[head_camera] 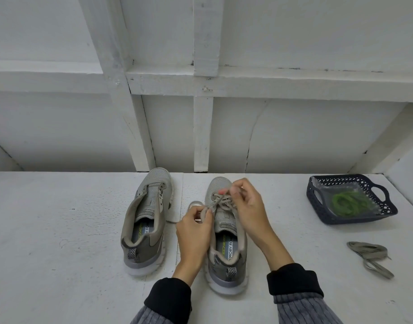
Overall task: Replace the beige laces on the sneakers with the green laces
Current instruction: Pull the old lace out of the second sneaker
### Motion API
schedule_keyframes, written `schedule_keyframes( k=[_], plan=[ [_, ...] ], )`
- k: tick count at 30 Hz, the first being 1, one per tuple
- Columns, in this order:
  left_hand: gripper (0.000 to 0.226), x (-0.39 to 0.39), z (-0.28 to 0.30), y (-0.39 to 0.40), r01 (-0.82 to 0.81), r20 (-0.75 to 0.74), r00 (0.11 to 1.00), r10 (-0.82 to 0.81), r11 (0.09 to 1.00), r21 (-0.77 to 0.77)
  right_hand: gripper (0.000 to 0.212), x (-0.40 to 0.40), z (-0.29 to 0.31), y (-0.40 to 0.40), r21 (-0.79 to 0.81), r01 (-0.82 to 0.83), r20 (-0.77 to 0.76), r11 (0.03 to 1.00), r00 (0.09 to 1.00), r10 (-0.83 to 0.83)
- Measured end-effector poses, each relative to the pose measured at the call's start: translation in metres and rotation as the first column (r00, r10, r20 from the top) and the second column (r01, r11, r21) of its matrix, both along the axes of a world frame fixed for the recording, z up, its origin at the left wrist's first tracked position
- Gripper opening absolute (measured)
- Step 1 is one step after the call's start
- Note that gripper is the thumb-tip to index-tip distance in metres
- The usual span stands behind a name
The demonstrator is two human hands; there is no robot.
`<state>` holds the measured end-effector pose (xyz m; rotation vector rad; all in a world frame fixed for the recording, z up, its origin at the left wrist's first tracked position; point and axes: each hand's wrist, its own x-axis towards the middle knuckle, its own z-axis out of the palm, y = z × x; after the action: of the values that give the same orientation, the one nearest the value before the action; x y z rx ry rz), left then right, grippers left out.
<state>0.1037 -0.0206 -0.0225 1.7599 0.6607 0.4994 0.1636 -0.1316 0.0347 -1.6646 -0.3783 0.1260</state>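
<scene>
Two grey-beige sneakers stand side by side on the white surface, toes pointing away from me. The left sneaker (pixel 147 220) has no lace in its eyelets. The right sneaker (pixel 226 239) still carries a beige lace (pixel 220 202) crossed over its tongue. My left hand (pixel 193 232) pinches a loop of that lace at the shoe's left side. My right hand (pixel 249 206) pinches the lace near the toe end of the lacing. A loose beige lace (pixel 370 258) lies at the right. Green laces (pixel 349 203) sit in a clear bag inside the basket.
A dark blue plastic basket (pixel 387 206) with handles stands at the far right. A white wall with wooden framing (pixel 202 136) rises right behind the sneakers. Bare white surface (pixel 60 230) stretches to the left.
</scene>
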Motion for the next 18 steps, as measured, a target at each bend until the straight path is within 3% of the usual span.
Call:
schedule_keyframes(
  k=[2, 5, 7, 9, 11, 12, 14, 16, 18],
  plan=[
    [0.007, -0.001, 0.0, 0.001, 0.002, 0.004, 1.0, -0.002, 1.0, -0.006, 0.017, -0.001, 0.009, -0.003, 0.057, 0.007, 0.0, 0.998, 1.0, -0.007],
    [0.006, -0.001, -0.001, 0.002, 0.007, 0.006, 1.0, -0.007, 1.0, -0.005, 0.015, 0.001, 0.006, -0.006, -0.237, 0.033, 0.139, 0.971, 0.99, 0.001],
    [0.006, 0.0, -0.001, 0.001, 0.007, -0.003, 1.0, -0.007, 1.0, -0.005, 0.007, 0.001, 0.005, -0.004, -0.472, 0.044, 0.229, 0.881, 0.971, 0.074],
    [0.007, 0.0, -0.001, 0.001, 0.011, -0.017, 1.0, -0.011, 1.0, -0.005, 0.022, 0.0, 0.003, -0.003, -0.675, 0.081, 0.288, 0.734, 0.944, 0.161],
    [0.007, 0.001, -0.001, 0.0, 0.013, -0.017, 1.0, -0.013, 1.0, -0.003, 0.026, 0.002, 0.0, -0.001, -0.771, 0.11, 0.305, 0.627, 0.928, 0.212],
    [0.006, 0.001, -0.001, 0.001, 0.011, -0.015, 1.0, -0.011, 1.0, -0.004, 0.022, 0.003, -0.001, -0.001, -0.777, 0.111, 0.303, 0.619, 0.928, 0.215],
    [0.007, 0.0, -0.001, 0.001, 0.006, -0.011, 1.0, -0.006, 1.0, -0.004, 0.015, 0.005, -0.006, -0.001, -0.695, 0.068, 0.278, 0.716, 0.944, 0.179],
    [0.006, 0.0, -0.001, 0.001, 0.005, -0.008, 1.0, -0.005, 1.0, -0.012, 0.01, 0.007, -0.007, -0.002, -0.504, 0.022, 0.229, 0.864, 0.967, 0.109],
    [0.006, 0.0, -0.001, 0.001, 0.002, -0.006, 1.0, -0.002, 1.0, -0.011, 0.015, 0.008, -0.004, -0.003, -0.336, -0.003, 0.126, 0.942, 0.991, 0.048]
  ],
)
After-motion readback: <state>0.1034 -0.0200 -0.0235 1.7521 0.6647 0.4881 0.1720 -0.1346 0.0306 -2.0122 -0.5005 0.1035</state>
